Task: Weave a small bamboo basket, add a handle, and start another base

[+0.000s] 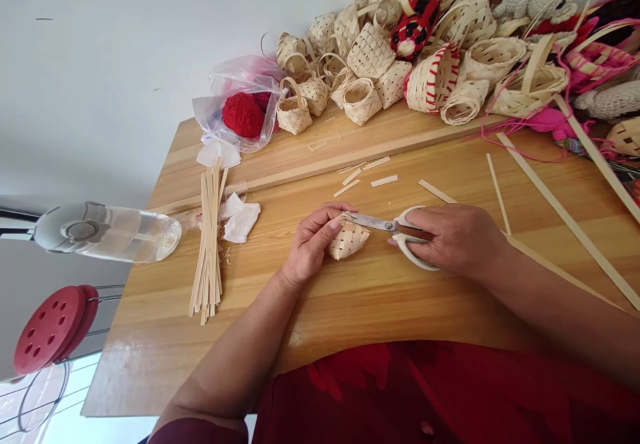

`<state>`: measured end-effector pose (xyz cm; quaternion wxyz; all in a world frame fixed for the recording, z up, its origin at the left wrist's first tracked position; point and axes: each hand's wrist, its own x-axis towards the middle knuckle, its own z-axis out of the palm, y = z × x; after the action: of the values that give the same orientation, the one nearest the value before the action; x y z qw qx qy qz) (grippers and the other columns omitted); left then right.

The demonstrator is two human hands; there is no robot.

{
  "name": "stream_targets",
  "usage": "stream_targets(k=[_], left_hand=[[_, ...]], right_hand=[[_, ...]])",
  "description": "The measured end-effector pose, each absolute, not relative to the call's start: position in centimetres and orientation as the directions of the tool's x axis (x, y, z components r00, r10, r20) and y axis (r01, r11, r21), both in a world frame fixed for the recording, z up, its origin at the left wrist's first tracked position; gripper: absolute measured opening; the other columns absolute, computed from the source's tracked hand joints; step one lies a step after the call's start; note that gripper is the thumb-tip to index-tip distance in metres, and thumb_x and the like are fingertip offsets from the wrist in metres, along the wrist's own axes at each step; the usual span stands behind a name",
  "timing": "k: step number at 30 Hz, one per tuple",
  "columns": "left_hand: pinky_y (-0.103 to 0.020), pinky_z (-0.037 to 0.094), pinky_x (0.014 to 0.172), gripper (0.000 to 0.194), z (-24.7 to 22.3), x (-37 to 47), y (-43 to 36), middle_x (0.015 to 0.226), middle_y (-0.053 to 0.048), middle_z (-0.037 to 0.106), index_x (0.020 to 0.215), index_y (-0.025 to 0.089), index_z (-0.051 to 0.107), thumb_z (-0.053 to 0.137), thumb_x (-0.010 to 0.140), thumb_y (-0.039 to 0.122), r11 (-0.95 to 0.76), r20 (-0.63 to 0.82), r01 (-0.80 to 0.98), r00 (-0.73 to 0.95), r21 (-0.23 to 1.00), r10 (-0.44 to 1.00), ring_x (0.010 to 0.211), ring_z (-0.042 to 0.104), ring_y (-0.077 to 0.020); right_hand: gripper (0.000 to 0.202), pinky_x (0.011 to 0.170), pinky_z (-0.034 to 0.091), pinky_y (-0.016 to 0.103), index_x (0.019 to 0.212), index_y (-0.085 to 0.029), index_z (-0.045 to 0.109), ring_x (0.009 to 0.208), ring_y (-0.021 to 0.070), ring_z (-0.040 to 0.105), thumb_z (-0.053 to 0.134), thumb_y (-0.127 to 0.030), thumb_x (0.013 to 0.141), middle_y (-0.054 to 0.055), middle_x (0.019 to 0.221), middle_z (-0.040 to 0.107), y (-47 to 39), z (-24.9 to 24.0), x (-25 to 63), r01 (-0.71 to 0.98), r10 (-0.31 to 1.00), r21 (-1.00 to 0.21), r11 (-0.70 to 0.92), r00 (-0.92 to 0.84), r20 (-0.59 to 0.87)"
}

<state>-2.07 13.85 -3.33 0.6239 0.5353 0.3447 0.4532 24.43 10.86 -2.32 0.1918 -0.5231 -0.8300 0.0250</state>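
My left hand point(316, 239) grips a small woven basket point(349, 241) of pale wooden strips, thumb and fingers around its left side. In my right hand point(457, 236) is a pair of scissors point(417, 252) with white handles, fingers through the loops. The scissor blades reach left to the basket's upper edge, where the tips are partly hidden by it and my left fingers. Several short cut strips point(384, 181) lie on the wooden table just beyond my hands.
A bundle of long strips point(206, 251) lies left, near crumpled white tissue point(242, 221) and a clear water bottle point(130, 232). Along the wall are many woven baskets point(370, 51) and a bag with red yarn point(243, 115). Long strips point(570, 221) cross the right side. Red stools point(53, 329) stand beyond the table edge.
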Motion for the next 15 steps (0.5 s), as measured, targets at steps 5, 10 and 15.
stream_targets(k=[5, 10, 15], left_hand=[[-0.03, 0.05, 0.093, 0.027, -3.3, -2.1, 13.8, 0.117, -0.01, 0.071, 0.091, 0.018, 0.08, 0.071, 0.091, 0.044, 0.007, 0.05, -0.176, 0.318, 0.984, 0.947, 0.103, 0.065, -0.0217], [-0.029, 0.05, 0.091, 0.025, -3.3, -2.1, 13.9, 0.114, -0.009, 0.072, 0.09, 0.019, 0.081, 0.069, 0.093, 0.041, -0.022, 0.079, -0.184, 0.312, 0.983, 0.947, 0.101, 0.065, -0.0206], [-0.029, 0.05, 0.093, 0.024, -3.4, -2.0, 13.8, 0.113, -0.009, 0.072, 0.088, 0.02, 0.082, 0.07, 0.092, 0.041, -0.018, 0.074, -0.193, 0.288, 0.981, 0.955, 0.104, 0.065, -0.0217]], right_hand=[[0.033, 0.06, 0.033, 0.031, 0.073, -0.023, 0.061, 0.065, 0.0183, 0.064, 0.066, -0.048, 0.094, 0.001, 0.07, 0.07, 10.8, -2.7, 24.3, 0.849, 0.864, -0.233, 0.473, -0.396, 0.311], [0.035, 0.057, 0.031, 0.03, 0.072, -0.023, 0.061, 0.063, 0.0166, 0.063, 0.066, -0.05, 0.094, -0.001, 0.068, 0.07, 10.6, -3.1, 24.1, 0.847, 0.858, -0.236, 0.476, -0.389, 0.335], [0.032, 0.058, 0.031, 0.031, 0.077, -0.023, 0.065, 0.062, 0.0166, 0.063, 0.065, -0.05, 0.095, -0.001, 0.069, 0.071, 10.4, -3.4, 24.2, 0.858, 0.863, -0.207, 0.47, -0.397, 0.313]])
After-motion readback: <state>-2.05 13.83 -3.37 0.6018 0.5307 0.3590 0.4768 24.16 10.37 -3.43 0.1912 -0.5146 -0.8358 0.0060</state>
